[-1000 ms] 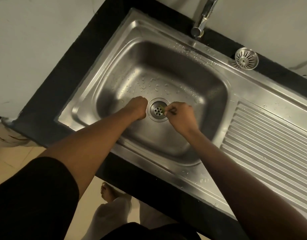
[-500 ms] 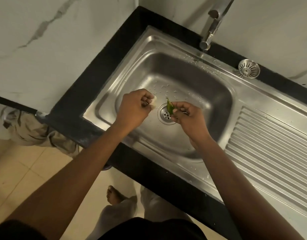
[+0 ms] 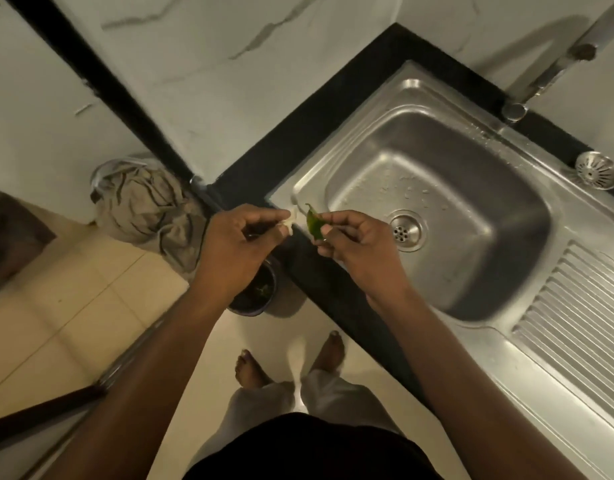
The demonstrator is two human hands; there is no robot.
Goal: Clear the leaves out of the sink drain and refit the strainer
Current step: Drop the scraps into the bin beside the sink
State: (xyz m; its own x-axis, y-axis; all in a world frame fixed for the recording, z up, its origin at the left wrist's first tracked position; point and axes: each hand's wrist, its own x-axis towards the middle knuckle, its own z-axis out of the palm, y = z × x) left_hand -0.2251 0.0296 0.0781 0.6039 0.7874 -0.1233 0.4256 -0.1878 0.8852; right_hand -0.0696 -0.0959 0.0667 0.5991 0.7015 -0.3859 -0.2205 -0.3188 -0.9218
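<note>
A steel sink fills the right of the view, its drain uncovered with small holes showing. The round strainer lies on the sink's back rim at the far right. My right hand pinches a green leaf over the sink's left front corner, left of the drain. My left hand is closed on a small pale scrap, held past the counter's edge above a dark bowl on the floor.
A dark bowl holding leaf bits stands on the floor under my left hand. A crumpled cloth sits by the wall. The tap reaches over the basin's back. The ribbed drainboard lies right. My bare feet stand below the counter edge.
Both hands lifted out of the basin and moved left to the sink's corner. My right hand pulled the green leaf from the drain. The view swung left toward the floor.
</note>
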